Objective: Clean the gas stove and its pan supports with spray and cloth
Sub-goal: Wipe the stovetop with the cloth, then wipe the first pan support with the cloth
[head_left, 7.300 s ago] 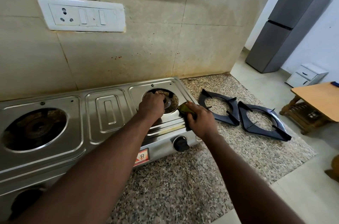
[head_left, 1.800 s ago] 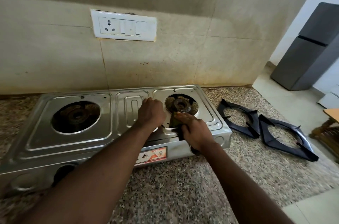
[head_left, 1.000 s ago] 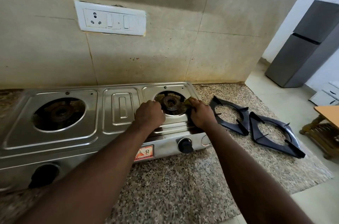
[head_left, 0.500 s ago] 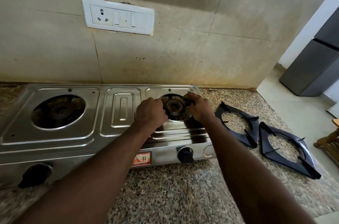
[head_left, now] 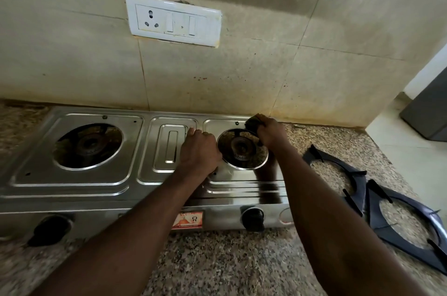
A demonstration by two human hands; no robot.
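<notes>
Nearest my feed is the speckled granite countertop, with both bare forearms reaching forward over it. At its back stands the steel two-burner gas stove, its front face carrying two black knobs, one on the left and one on the right, with an orange label between them.

On the stove top, the left hand rests on the steel between the middle raised panel and the right burner. Its fingers are bent under, and as far as I can make out they enclose nothing. Just past the burner's far rim, the right hand grips a dark olive cloth bunched in its fingers, and the cloth touches the steel at the stove's back right corner. The left burner sits bare in its round opening.

To the right of the stove, two black pan supports lie flat on the granite: one near the stove, the other touching it on its outer side.

Beyond is the beige tiled wall, flecked with small reddish spots, and a white switchboard. At the far right I see a grey fridge.
</notes>
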